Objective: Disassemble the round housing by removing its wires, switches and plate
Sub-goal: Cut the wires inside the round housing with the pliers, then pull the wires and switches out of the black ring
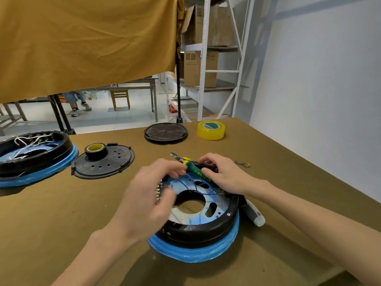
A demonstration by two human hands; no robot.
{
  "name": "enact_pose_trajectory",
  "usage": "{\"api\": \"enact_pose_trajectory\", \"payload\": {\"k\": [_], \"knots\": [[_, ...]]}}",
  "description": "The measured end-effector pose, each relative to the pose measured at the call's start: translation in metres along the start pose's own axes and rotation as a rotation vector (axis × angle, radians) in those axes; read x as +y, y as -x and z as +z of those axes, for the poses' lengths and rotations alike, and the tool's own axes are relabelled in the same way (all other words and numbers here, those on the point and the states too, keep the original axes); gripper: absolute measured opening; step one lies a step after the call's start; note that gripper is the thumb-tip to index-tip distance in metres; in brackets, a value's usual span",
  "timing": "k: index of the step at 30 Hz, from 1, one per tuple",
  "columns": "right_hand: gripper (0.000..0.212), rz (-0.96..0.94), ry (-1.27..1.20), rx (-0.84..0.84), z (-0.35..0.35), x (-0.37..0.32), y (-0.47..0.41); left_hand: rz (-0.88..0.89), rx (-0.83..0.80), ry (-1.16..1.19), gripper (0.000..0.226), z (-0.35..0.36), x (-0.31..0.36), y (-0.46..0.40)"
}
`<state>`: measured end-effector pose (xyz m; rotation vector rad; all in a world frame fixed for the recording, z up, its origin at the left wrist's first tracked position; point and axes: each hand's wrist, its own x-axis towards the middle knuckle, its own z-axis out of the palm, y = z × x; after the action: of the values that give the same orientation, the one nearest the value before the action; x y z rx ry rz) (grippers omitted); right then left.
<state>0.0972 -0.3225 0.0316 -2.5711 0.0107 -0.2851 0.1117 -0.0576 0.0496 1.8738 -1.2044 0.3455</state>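
Observation:
The round black housing (202,230) with a blue rim lies on the table in front of me, its pale plate (218,203) and centre hole facing up. Thin blue wires (193,185) run across the plate. My right hand (224,174) grips a green and black cutter (198,168) with yellow trim at the housing's far edge. Over the housing's left side hovers my left hand (148,195), blurred, with its fingers curled near the wires and a row of terminals (158,191). Whether it pinches a wire cannot be made out.
A second housing (35,157) with white wires sits at the far left. Beside it lies a black cover (105,162) carrying a tape roll (95,150). Another black lid (166,132), yellow tape (211,130), wire scraps (243,164) and a grey tool (254,213) also lie on the table.

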Motion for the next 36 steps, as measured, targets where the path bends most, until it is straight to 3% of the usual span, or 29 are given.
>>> {"api": "enact_pose_trajectory", "payload": {"k": [2,5,8,14,24,28,33,36], "knots": [[0.026,0.013,-0.068,0.017,0.001,-0.001,-0.004,0.038,-0.211,-0.171,0.035,0.012,0.011,-0.016],[0.025,0.062,-0.149,-0.004,0.002,-0.005,-0.014,0.196,-0.238,-0.434,0.020,0.041,0.021,-0.037],[0.024,0.090,-0.320,0.054,0.005,-0.002,-0.012,0.282,-0.301,-0.549,0.020,0.066,0.018,-0.046],[0.023,0.180,-0.462,0.156,0.013,0.005,-0.013,0.248,-0.326,-0.521,0.012,0.077,0.005,-0.059],[0.022,0.126,-0.216,0.112,0.016,0.014,-0.022,0.226,-0.320,-0.518,0.018,0.073,-0.009,-0.052],[0.021,0.110,-0.196,0.107,0.018,0.018,-0.025,0.224,-0.280,-0.504,0.018,0.071,-0.011,-0.050],[0.022,0.114,-0.212,0.115,0.019,0.019,-0.025,0.137,-0.344,-0.459,0.026,0.064,-0.013,-0.050],[0.022,0.129,-0.254,0.084,0.018,0.019,-0.023,0.156,-0.132,-0.348,0.033,0.045,-0.015,-0.048]]}}
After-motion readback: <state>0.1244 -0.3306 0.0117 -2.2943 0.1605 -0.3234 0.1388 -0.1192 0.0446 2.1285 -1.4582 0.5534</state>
